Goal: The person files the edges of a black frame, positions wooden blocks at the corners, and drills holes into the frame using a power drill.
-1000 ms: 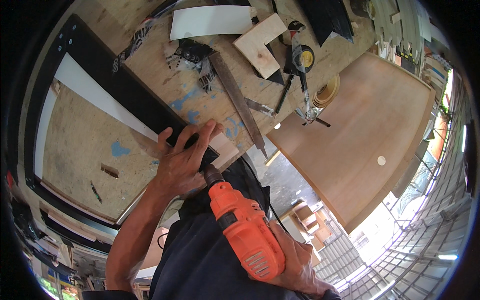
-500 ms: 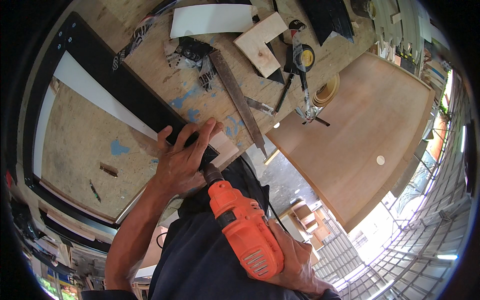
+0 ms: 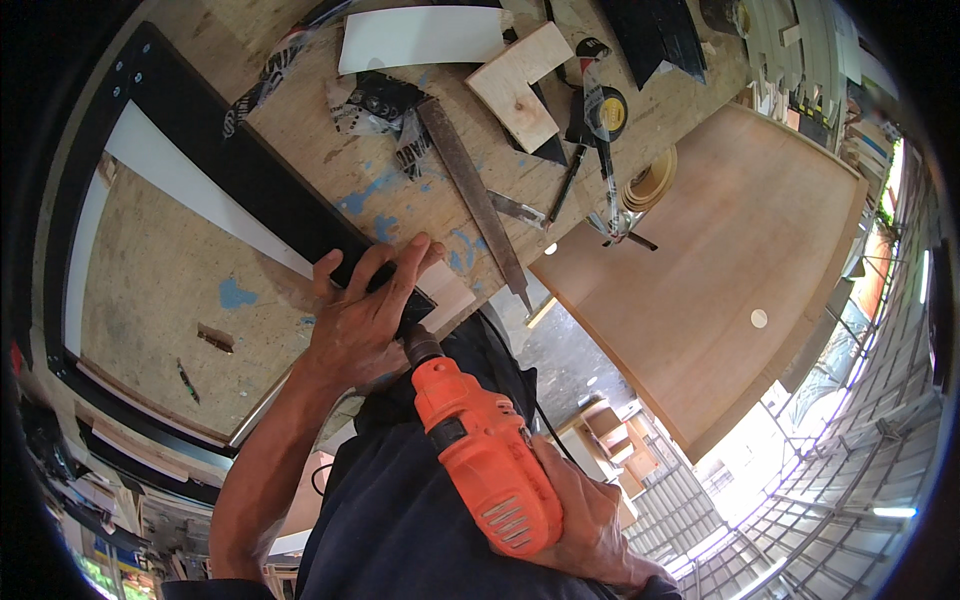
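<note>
A black frame (image 3: 225, 155) with a white inner edge lies on the workbench (image 3: 160, 270), with screws at its far left corner. My left hand (image 3: 355, 325) grips the frame's near right end, fingers bent over the black bar. By those fingertips sits a pale wood block (image 3: 450, 293), partly covered. An orange power drill (image 3: 487, 460) is in my right hand (image 3: 588, 515), whose fingers wrap the handle and are mostly hidden. The drill's chuck points at the frame's end, close beside my left hand. Whether the bit touches the frame is hidden.
On the bench lie a rusty flat file (image 3: 468, 190), an L-shaped wood piece (image 3: 520, 88), a tape measure (image 3: 612, 114), a dark pen (image 3: 567, 185) and crumpled printed tape (image 3: 385, 105). A large wooden panel (image 3: 700, 270) stands right of the bench. A cable hangs near the drill.
The drill and my right hand have shifted very slightly to the left. My left hand keeps its place on the frame.
</note>
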`<state>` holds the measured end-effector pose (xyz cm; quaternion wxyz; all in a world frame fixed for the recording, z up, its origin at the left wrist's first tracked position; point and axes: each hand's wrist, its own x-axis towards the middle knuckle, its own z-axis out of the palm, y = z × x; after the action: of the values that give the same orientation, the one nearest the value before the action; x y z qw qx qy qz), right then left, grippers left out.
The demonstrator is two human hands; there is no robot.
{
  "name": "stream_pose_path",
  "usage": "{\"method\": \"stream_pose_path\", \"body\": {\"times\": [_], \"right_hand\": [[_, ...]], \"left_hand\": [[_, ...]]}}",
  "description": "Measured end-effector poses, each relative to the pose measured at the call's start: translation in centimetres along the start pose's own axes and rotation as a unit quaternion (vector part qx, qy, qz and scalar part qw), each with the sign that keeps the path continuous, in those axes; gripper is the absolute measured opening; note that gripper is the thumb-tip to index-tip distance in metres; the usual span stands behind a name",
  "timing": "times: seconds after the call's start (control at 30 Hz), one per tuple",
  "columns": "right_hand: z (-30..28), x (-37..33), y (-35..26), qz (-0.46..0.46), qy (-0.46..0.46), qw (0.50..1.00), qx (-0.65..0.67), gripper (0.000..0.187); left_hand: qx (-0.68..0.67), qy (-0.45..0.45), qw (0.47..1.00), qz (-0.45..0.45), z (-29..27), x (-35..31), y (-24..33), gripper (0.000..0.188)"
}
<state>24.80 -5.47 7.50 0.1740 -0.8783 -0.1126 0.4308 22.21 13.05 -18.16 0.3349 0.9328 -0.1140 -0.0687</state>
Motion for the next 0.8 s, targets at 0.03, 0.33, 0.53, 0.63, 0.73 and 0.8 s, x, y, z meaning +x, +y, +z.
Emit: {"method": "stream_pose_path", "body": {"times": [0.03, 0.33, 0.53, 0.63, 0.73, 0.8], "right_hand": [[-0.1, 0.1, -0.1, 0.000, -0.005, 1.000, 0.001, 0.092], [-1.0, 0.7, -0.1, 0.002, -0.043, 0.999, 0.000, 0.100], [-1.3, 0.7, -0.2, 0.011, -0.058, 0.998, -0.004, 0.101], [-1.0, 0.7, -0.2, 0.009, -0.040, 0.999, -0.002, 0.100], [-1.1, 0.9, -0.3, 0.011, -0.037, 0.999, -0.003, 0.098], [-1.2, 1.1, -0.4, 0.007, -0.032, 0.999, -0.003, 0.097]], "left_hand": [[-0.001, 0.000, 1.000, -0.001, 0.0, 0.0, 0.0, 0.113], [0.032, -0.006, 0.999, 0.013, -0.2, 0.2, -0.1, 0.109], [0.021, 0.000, 1.000, 0.010, -0.2, 0.2, -0.1, 0.110], [0.020, 0.005, 1.000, 0.013, -0.2, 0.3, -0.1, 0.110], [0.015, 0.007, 1.000, 0.012, -0.3, 0.3, -0.1, 0.109], [0.014, 0.003, 1.000, 0.010, -0.1, 0.1, -0.1, 0.109]]}}
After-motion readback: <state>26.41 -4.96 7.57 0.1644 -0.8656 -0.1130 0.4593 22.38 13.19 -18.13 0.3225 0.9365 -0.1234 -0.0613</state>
